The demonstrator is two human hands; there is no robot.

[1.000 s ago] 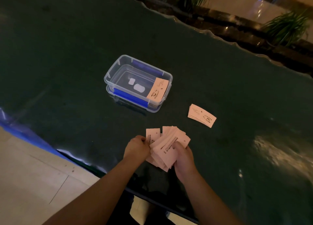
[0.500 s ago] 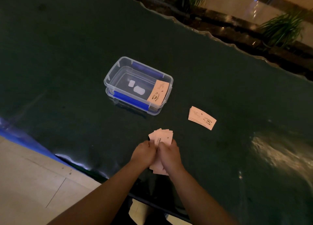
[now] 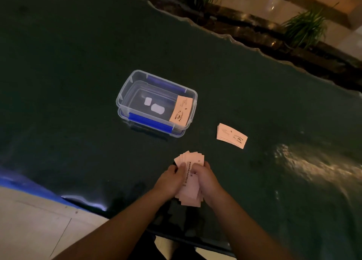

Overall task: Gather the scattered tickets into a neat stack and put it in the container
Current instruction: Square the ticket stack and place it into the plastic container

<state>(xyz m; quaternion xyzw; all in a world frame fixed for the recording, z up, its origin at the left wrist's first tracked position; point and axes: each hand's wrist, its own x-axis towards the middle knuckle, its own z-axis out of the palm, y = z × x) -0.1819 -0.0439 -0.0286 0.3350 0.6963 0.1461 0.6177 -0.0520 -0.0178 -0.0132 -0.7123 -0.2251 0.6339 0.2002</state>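
Both hands hold a bunch of pale pink tickets (image 3: 191,183) just above the dark table near its front edge. My left hand (image 3: 170,181) grips the bunch's left side and my right hand (image 3: 203,179) its right side; the tickets' top ends still fan out slightly. A clear plastic container (image 3: 125,94) with blue clips stands beyond my hands, with one ticket (image 3: 181,110) leaning inside its right end. A second small stack of tickets (image 3: 231,135) lies on the table to the right of the container.
The dark green table (image 3: 78,54) has a wavy far edge (image 3: 231,36). Potted plants (image 3: 305,24) stand beyond it. A tiled floor (image 3: 35,226) shows at lower left below the table's front edge.
The loosely fanned tickets have been squeezed together between my hands into a narrower bunch. The container and the other stack have not moved.
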